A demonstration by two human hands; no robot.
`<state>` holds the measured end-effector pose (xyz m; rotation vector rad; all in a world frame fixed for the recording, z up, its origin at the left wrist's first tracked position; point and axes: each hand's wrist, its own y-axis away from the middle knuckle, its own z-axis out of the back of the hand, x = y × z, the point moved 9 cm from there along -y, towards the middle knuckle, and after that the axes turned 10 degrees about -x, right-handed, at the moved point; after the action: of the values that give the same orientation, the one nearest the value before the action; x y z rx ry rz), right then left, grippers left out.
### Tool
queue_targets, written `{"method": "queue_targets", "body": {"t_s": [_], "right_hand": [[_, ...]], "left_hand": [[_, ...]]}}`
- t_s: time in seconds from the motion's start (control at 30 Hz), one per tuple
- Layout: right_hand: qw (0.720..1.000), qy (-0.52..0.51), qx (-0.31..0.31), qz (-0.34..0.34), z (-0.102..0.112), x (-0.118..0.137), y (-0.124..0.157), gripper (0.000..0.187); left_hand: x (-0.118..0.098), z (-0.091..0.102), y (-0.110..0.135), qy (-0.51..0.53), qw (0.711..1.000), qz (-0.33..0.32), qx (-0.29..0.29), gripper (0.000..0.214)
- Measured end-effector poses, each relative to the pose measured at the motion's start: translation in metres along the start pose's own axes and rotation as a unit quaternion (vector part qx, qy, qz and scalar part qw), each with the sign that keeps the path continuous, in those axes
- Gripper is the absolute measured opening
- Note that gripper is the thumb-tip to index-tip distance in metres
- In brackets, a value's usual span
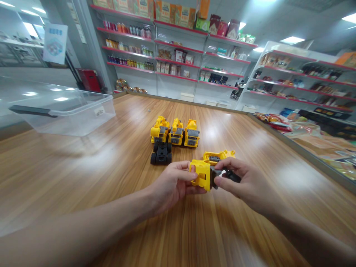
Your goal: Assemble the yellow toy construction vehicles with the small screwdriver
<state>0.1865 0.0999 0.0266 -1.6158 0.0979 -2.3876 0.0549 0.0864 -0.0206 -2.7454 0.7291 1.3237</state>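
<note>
My left hand [178, 181] is closed round a yellow toy truck cab [202, 175] with window openings, held above the table. A dark grey part [213, 178] sits against the cab's right end. My right hand [244, 181] pinches at this grey part, with a black-handled tool [233, 176], apparently a small screwdriver, under its fingers; its tip is hidden. Just behind the hands lies a yellow truck body piece [217, 157] with grey inside. A black wheeled chassis [161, 153] stands left of it, in front of the toy trucks.
Yellow toy trucks [176, 133] stand in a row on the wooden table [133, 148]. A clear plastic bin [80, 118] is at the left. Packaged goods [278, 120] lie beyond the right edge, and stocked shelves [178, 48] stand behind.
</note>
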Motion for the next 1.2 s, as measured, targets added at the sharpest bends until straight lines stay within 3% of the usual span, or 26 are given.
{"method": "queue_targets", "body": {"t_s": [0.17,0.27,0.37,0.5,0.63,0.73,0.83,0.93,1.07,1.2], "right_hand": [[0.98,-0.172,-0.015,-0.098,-0.004,-0.023,-0.002,0.017],[0.989,-0.12,-0.017,-0.09,-0.007,-0.028,-0.004,0.019],[0.997,0.032,-0.068,0.008,0.004,-0.014,-0.004,0.018],[0.971,0.147,-0.113,0.149,0.013,0.012,0.003,0.018],[0.931,0.18,-0.047,0.314,0.003,0.037,0.016,0.025],[0.912,0.187,0.005,0.365,-0.005,0.044,0.021,0.023],[0.908,0.205,0.018,0.366,-0.007,0.045,0.021,0.018],[0.91,0.212,-0.009,0.355,-0.003,0.045,0.02,0.017],[0.931,0.188,-0.088,0.3,0.012,0.041,0.015,0.015],[0.946,0.163,-0.102,0.262,0.013,0.036,0.016,0.011]], "left_hand": [[-0.005,-0.001,0.0,0.02,1.0,-0.004,0.011,0.028],[-0.007,-0.005,0.002,0.038,0.999,-0.01,0.035,0.03],[-0.005,-0.004,0.002,0.04,0.999,-0.005,0.03,0.028],[-0.003,-0.003,0.002,0.041,0.999,0.011,0.012,0.027],[-0.002,-0.003,0.002,0.045,0.998,0.031,0.005,0.028],[0.003,-0.003,0.0,0.051,0.997,0.065,0.009,0.031],[0.012,-0.004,0.001,0.058,0.992,0.106,0.026,0.034],[0.016,-0.004,0.002,0.059,0.99,0.124,0.037,0.037],[0.016,-0.005,0.004,0.038,0.992,0.116,0.043,0.041],[0.014,-0.007,0.004,-0.001,0.995,0.091,0.044,0.036]]}}
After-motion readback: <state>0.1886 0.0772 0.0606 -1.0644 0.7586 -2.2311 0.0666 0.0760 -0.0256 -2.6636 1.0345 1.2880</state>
